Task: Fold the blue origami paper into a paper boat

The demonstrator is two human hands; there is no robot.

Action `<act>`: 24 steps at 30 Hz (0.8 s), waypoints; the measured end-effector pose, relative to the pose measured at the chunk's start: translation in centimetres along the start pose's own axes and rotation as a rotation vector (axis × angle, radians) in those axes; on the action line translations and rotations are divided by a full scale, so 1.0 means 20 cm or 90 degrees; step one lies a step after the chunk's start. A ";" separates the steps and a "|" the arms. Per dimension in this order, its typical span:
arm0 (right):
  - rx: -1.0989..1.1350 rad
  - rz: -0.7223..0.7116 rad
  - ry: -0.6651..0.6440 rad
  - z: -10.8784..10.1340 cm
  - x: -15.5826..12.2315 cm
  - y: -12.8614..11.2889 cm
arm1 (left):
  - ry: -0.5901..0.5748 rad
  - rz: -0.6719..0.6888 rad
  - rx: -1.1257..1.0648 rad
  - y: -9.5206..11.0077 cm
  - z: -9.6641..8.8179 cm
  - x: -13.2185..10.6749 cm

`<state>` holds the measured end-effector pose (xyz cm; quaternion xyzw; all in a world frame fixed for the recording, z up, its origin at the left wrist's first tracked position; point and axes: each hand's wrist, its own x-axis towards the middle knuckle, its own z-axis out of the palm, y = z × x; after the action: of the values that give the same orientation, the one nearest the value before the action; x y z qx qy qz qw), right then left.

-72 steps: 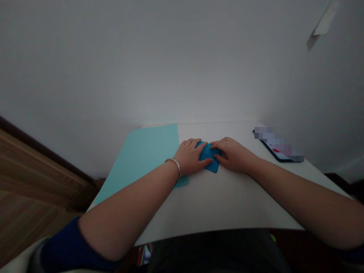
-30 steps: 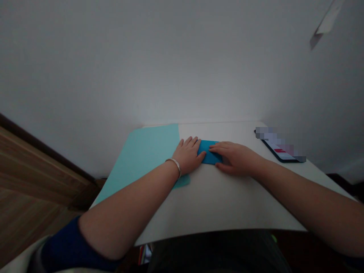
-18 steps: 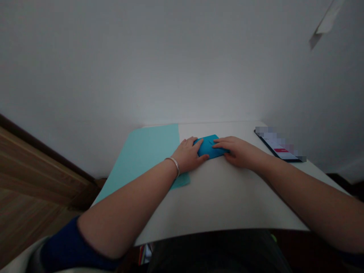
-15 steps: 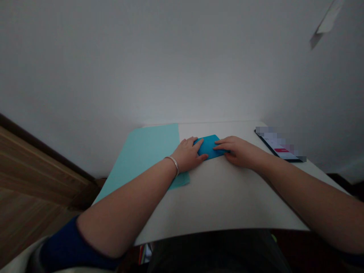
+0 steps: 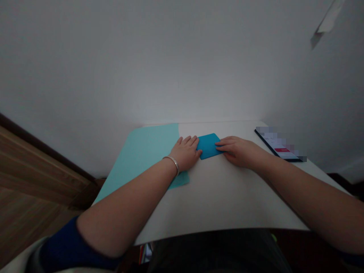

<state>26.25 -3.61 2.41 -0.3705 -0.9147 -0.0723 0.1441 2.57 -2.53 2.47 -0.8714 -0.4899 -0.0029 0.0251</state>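
Compared with half a second ago, the left hand (image 5: 184,153) rests a little farther to the left, and more of the blue sheet (image 5: 207,146) is uncovered, while the right hand (image 5: 239,151) stays at nearly the same place. Biggest of all is the pale wall (image 5: 182,60), which rises behind the blue sheet. Next comes the white table (image 5: 222,201), on which the blue sheet lies, between the two hands. Well to the left of the blue sheet is some wood (image 5: 34,167) with visible grain. Nearer to it, on the same side, a teal sheet (image 5: 146,151) is spread on the table, partly under the left arm.

Left of the blue sheet, the left hand lies flat, its fingers straight and slightly apart, with the thumb at the left end of the sheet. On the other end, the right hand has its fingers stretched close together, their tips over the sheet; whether the thumb pinches it from below, I cannot tell. To the right of the blue sheet, well apart, lies a tablet (image 5: 271,142) with its screen partly blurred. High above it, also rightward, a white paper (image 5: 331,19) is on the wall. Smallest is the bracelet (image 5: 176,166) on the left wrist, left of the blue sheet.
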 end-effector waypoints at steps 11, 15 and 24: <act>-0.068 0.041 -0.035 -0.03 0.01 -0.08 | -0.016 -0.023 -0.024 -0.01 0.00 0.00; -0.086 0.042 -0.034 -0.02 0.03 -0.10 | 0.001 -0.017 -0.011 -0.02 0.00 -0.01; -0.126 0.121 -0.136 -0.12 0.03 -0.09 | 0.011 -0.056 0.049 0.03 -0.05 -0.04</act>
<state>24.99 -5.11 4.73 -0.4732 -0.8741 -0.1081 0.0150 2.72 -3.58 3.49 -0.8474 -0.5272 0.0074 0.0627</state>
